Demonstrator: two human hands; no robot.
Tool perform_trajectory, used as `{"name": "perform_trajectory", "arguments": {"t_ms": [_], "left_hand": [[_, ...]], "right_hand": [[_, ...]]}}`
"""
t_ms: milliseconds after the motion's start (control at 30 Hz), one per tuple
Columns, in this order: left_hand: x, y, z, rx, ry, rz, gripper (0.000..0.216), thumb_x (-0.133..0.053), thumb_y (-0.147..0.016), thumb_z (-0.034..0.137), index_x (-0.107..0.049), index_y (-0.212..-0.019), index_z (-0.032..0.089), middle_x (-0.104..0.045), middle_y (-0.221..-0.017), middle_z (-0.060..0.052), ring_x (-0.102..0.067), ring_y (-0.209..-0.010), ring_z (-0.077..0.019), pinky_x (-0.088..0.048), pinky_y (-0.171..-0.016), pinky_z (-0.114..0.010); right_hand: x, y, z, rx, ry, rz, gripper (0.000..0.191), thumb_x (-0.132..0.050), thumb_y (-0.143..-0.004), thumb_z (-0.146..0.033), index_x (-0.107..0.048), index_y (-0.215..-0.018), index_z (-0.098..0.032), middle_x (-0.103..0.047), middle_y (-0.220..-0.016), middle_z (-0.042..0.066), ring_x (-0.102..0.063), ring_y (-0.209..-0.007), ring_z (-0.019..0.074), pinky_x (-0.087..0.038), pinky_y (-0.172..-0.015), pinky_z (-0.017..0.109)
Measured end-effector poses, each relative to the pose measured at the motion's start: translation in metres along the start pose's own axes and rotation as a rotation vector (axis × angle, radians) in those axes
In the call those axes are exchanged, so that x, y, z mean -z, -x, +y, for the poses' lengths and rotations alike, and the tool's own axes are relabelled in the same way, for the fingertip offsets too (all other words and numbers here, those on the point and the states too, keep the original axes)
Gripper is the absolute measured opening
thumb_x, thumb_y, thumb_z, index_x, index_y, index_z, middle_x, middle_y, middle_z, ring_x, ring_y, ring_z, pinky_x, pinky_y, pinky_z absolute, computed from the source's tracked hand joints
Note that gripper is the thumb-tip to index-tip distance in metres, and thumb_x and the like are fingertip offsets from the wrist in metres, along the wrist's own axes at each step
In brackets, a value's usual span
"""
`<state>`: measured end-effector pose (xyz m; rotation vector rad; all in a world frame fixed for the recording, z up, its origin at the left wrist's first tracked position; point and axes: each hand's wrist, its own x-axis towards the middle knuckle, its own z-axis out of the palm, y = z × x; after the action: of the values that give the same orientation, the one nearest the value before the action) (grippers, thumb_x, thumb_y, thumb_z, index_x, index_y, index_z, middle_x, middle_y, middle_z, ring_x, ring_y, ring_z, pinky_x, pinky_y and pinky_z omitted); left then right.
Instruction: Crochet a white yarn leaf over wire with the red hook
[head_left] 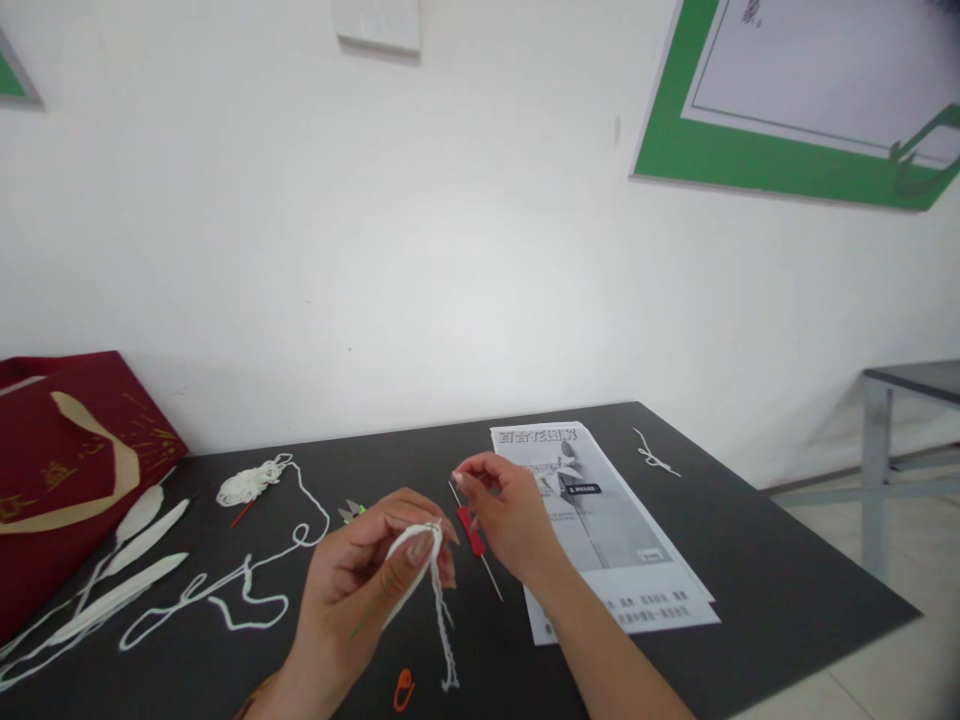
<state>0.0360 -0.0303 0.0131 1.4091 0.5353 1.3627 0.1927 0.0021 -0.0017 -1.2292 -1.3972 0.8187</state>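
My left hand [375, 580] is closed around a white crocheted strip [442, 620], pinched between thumb and fingers. One narrow end of it hangs toward the table, and a thin green length shows below the thumb. My right hand [502, 510] has thumb and index fingertip pressed together; what they hold, if anything, is too small to make out. Just beside those fingertips is one metal end of a crochet hook [474, 532] with a red middle grip. Whether the hook touches the fingers I cannot tell. An orange stitch marker [403, 690] lies near the front.
A white yarn bundle [251, 483], trailing loose yarn, lies left beside small green-handled snips [350, 511]. White crocheted leaf shapes [124, 595] lie before a dark red bag [67, 450]. Printed sheets [630, 540] are under my right forearm. A yarn scrap [654, 457] lies far right.
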Motion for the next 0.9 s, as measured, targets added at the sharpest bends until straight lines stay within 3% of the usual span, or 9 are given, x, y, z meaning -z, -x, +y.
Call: {"name": "perform_trajectory", "arguments": {"t_ms": [100, 200, 300, 467, 600, 633, 700, 833, 900], "left_hand": [[0.001, -0.002, -0.001, -0.075, -0.159, 0.109, 0.013, -0.059, -0.083, 0.015, -0.069, -0.077, 0.018, -0.062, -0.077, -0.004, -0.061, -0.064, -0.0156, -0.05, -0.058, -0.026], [0.0, -0.002, 0.0, -0.139, -0.333, 0.208, 0.011, -0.06, -0.081, 0.014, -0.068, -0.079, 0.02, -0.063, -0.079, -0.003, -0.06, -0.068, -0.0144, -0.048, -0.058, -0.023], [-0.001, 0.0, -0.001, -0.218, -0.499, 0.22, 0.013, -0.062, -0.079, 0.012, -0.068, -0.084, 0.023, -0.064, -0.083, -0.002, -0.061, -0.071, -0.0139, -0.049, -0.06, -0.022], [0.0, 0.0, -0.001, -0.241, -0.558, 0.282, 0.012, -0.063, -0.078, 0.013, -0.069, -0.083, 0.022, -0.064, -0.082, -0.001, -0.061, -0.073, -0.0139, -0.05, -0.061, -0.021], [0.001, -0.004, 0.0, -0.188, -0.52, 0.338, 0.01, -0.062, -0.079, 0.015, -0.069, -0.086, 0.02, -0.062, -0.078, 0.0, -0.059, -0.061, -0.0112, -0.048, -0.053, -0.021], [0.001, -0.005, 0.0, -0.183, -0.514, 0.336, 0.01, -0.062, -0.08, 0.015, -0.068, -0.086, 0.02, -0.062, -0.077, 0.0, -0.058, -0.06, -0.011, -0.048, -0.052, -0.021], [0.002, -0.005, -0.001, -0.188, -0.502, 0.333, 0.01, -0.061, -0.08, 0.015, -0.068, -0.087, 0.019, -0.061, -0.077, -0.001, -0.058, -0.061, -0.0112, -0.048, -0.052, -0.021], [0.003, -0.005, -0.004, -0.209, -0.478, 0.337, 0.009, -0.061, -0.081, 0.015, -0.068, -0.085, 0.019, -0.061, -0.078, -0.001, -0.058, -0.063, -0.0111, -0.048, -0.053, -0.021], [0.003, -0.005, -0.004, -0.213, -0.471, 0.337, 0.009, -0.062, -0.08, 0.015, -0.068, -0.085, 0.019, -0.06, -0.078, -0.001, -0.058, -0.061, -0.0109, -0.048, -0.052, -0.021]], "right_hand": [[0.004, 0.017, -0.015, 0.161, -0.026, 0.101, 0.014, -0.054, -0.087, -0.03, -0.063, -0.092, -0.021, -0.058, -0.078, 0.001, -0.055, -0.067, 0.0133, -0.043, -0.055, 0.023], [0.005, 0.036, -0.033, 0.294, -0.063, -0.005, 0.011, -0.058, -0.085, -0.03, -0.061, -0.088, -0.021, -0.057, -0.077, 0.0, -0.053, -0.067, 0.0123, -0.042, -0.06, 0.025], [0.0, 0.046, -0.042, 0.23, 0.0, -0.126, 0.022, -0.071, -0.073, -0.031, -0.061, -0.09, -0.02, -0.058, -0.083, 0.0, -0.053, -0.071, 0.0132, -0.042, -0.062, 0.024], [0.001, 0.041, -0.039, 0.071, -0.051, -0.306, 0.017, -0.052, -0.089, -0.031, -0.06, -0.082, -0.018, -0.055, -0.072, -0.002, -0.053, -0.062, 0.0105, -0.041, -0.055, 0.021], [0.01, 0.028, -0.019, 0.106, 0.449, -0.591, 0.014, -0.069, -0.075, -0.032, -0.066, -0.082, -0.021, -0.063, -0.075, -0.001, -0.06, -0.069, 0.0157, -0.043, -0.062, 0.025], [0.01, 0.024, -0.011, 0.09, 0.613, -0.536, 0.023, -0.072, -0.072, -0.037, -0.066, -0.088, -0.021, -0.065, -0.081, 0.001, -0.061, -0.074, 0.0191, -0.044, -0.066, 0.028], [0.005, 0.016, 0.005, 0.009, 0.884, -0.348, 0.022, -0.065, -0.079, -0.037, -0.065, -0.091, -0.019, -0.065, -0.091, 0.007, -0.063, -0.083, 0.0238, -0.046, -0.07, 0.032], [-0.014, 0.006, 0.034, -0.07, 0.957, -0.274, 0.035, -0.067, -0.075, -0.029, -0.058, -0.103, -0.01, -0.061, -0.101, 0.017, -0.064, -0.086, 0.0313, -0.047, -0.068, 0.037], [-0.021, 0.005, 0.043, -0.094, 0.958, -0.266, 0.032, -0.062, -0.076, -0.018, -0.055, -0.106, -0.008, -0.061, -0.103, 0.02, -0.064, -0.085, 0.0309, -0.047, -0.067, 0.036]]}}
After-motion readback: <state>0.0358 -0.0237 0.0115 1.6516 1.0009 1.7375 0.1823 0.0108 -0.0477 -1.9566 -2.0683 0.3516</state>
